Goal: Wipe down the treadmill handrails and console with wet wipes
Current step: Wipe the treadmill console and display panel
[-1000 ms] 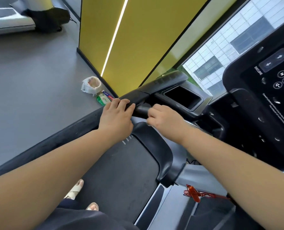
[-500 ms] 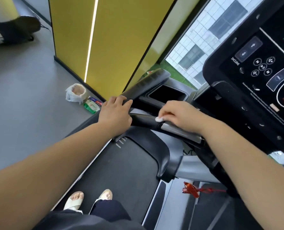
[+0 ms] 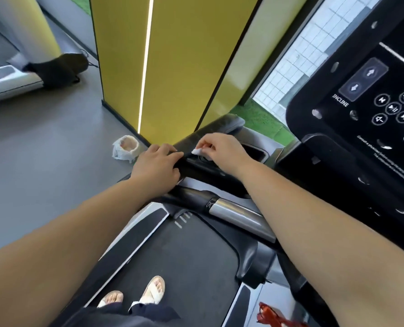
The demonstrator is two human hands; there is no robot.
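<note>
I stand on a treadmill whose black left handrail (image 3: pixel 210 129) runs up toward the console (image 3: pixel 361 109) at the right. My left hand (image 3: pixel 157 165) is closed around the handrail near its lower end. My right hand (image 3: pixel 222 147) pinches a small white wet wipe (image 3: pixel 195 151) against the rail's inner edge, just beside the cup tray (image 3: pixel 258 151). A silver and black front grip bar (image 3: pixel 231 212) lies below both hands, with nothing on it. The console shows incline arrows and round media buttons.
A white bag-lined cup (image 3: pixel 125 147) stands on the grey floor left of the rail, by a yellow pillar (image 3: pixel 172 67). Another treadmill (image 3: pixel 12 76) is at far left. A red safety cord (image 3: pixel 274 317) hangs at the bottom right. My sandalled feet (image 3: pixel 137 296) are on the belt.
My right hand left the front grip bar and moved up to the handrail's inner edge beside the cup tray, still with the wipe. My left hand stayed on the rail. My view tilted down.
</note>
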